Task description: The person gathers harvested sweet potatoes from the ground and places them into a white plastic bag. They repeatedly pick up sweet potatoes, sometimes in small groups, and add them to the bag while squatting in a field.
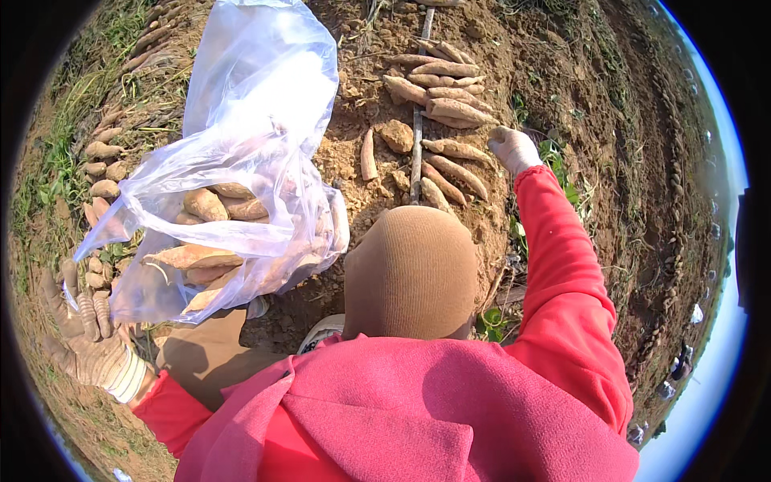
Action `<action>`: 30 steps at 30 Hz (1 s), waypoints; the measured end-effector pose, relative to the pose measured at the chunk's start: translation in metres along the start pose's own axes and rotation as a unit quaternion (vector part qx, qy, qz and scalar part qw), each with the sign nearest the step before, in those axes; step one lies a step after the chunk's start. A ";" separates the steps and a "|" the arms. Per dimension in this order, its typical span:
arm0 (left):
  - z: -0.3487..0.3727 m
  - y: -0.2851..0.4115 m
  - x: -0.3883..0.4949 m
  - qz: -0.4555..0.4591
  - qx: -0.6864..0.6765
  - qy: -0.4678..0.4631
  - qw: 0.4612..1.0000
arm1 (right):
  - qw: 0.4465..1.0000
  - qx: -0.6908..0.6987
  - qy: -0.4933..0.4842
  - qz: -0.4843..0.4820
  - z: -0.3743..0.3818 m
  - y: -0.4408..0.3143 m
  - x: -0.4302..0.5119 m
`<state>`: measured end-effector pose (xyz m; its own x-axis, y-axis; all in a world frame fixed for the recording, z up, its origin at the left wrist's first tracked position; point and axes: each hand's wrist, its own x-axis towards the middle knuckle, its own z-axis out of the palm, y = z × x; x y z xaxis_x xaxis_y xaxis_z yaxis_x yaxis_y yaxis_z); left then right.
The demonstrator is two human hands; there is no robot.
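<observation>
My left hand (90,337), in a soiled striped work glove, is at the lower left with its fingers spread beside a clear plastic bag (259,120). Sweet potatoes (205,205) fill the bag's lower part and show through its opening. My right hand (512,147), in a pale glove, reaches to the tip of a long sweet potato (458,150) on the soil; whether its fingers touch or grip it cannot be made out. Above it lies a heap of sweet potatoes (446,84), and several more lie just below, across a thin dark strip (417,150).
One sweet potato (368,155) lies beside a clod of soil (397,136). Rows of sweet potatoes (103,150) run along the left, among weeds. My bent knee (412,271) stands close below the lower ones. Ridged field and distant pale bags (667,390) are at the right.
</observation>
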<state>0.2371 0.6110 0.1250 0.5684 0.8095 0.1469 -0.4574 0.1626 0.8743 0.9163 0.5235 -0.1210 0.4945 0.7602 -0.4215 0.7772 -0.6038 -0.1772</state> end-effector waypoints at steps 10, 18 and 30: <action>0.026 -0.007 0.015 -0.060 -0.062 0.023 0.996 | 0.982 0.115 -0.150 -0.007 0.147 0.044 0.005; 0.035 -0.010 0.017 -0.051 -0.033 0.064 0.996 | 0.996 -0.051 -0.069 -0.021 0.141 0.076 0.069; 0.023 -0.020 0.024 0.045 0.038 0.068 0.996 | 0.791 0.587 -0.173 0.001 0.013 0.006 -0.061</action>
<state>0.2756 0.6143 0.1221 0.4276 0.8885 0.1665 -0.4461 0.0472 0.8938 0.8852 0.4702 -0.1081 0.2009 0.7698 -0.6058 -0.2201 -0.5671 -0.7937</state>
